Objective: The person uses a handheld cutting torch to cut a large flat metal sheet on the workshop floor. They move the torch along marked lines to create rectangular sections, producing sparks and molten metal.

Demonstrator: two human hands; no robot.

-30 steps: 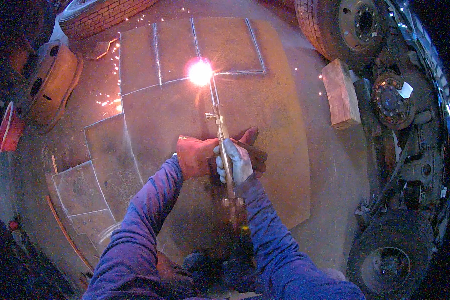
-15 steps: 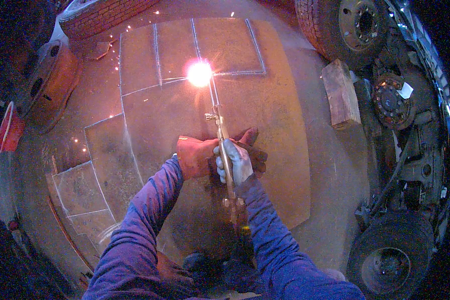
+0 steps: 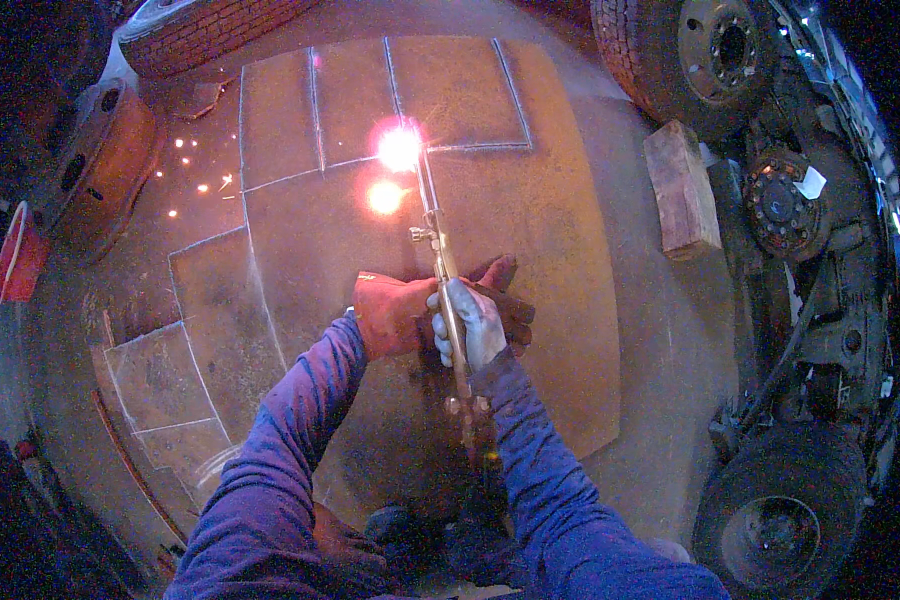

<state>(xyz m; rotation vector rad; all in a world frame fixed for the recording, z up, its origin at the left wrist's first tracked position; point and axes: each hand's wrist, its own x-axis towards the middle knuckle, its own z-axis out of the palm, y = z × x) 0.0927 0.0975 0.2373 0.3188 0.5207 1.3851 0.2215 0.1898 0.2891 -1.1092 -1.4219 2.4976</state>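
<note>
My right hand (image 3: 473, 325) is wrapped round the brass handle of a cutting torch (image 3: 446, 262), which points away from me. At the torch's tip burns a blinding white-pink glow (image 3: 399, 147) that hides the metal under it. It sits on a chalk-marked line of a large rusty steel plate (image 3: 420, 215). My left hand (image 3: 400, 305), in a red work glove, rests on the plate beneath the torch and my right hand. Its thumb and fingers stretch out to the right, apart from each other; the torch crosses over it.
Sparks (image 3: 202, 188) scatter on the left side. Chalk lines divide the plate's far and left parts. An orange wheel rim (image 3: 110, 170) stands at left, a tyre (image 3: 210, 35) beyond it. At right are a wooden block (image 3: 681, 190), a wheel (image 3: 715, 50) and dark vehicle parts (image 3: 785, 205).
Both hands and the torch stay almost still. A second, smaller orange glow now shows just nearer to me than the bright tip. The sparks at left have shifted.
</note>
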